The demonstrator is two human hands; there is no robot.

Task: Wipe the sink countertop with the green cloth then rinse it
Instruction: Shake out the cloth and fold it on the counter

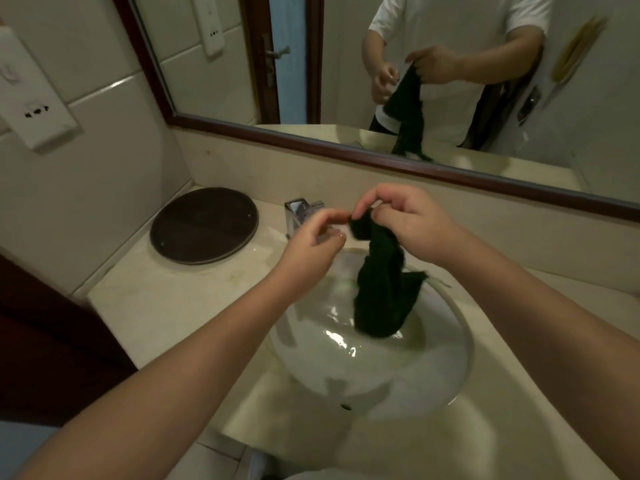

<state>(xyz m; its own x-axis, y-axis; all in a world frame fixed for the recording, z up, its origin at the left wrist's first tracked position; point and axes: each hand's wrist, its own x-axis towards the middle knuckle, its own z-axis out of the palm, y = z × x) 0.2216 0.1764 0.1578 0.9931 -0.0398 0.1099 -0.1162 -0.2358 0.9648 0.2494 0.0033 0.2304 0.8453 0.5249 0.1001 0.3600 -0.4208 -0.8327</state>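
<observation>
Green cloth (381,289) hangs limp and bunched over the sink (465,344), its top pinched by the right hand (408,220). Likely wet, soft and light; best held by the top edge. Left hand (311,251) is half-curled just beside that edge, grip unclear.

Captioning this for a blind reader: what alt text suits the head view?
The right hand pinches a dark green cloth by its top, hanging it over a sink holding water, with the left hand close beside its upper edge. A faucet, a round dark disc and a mirror sit behind.
</observation>
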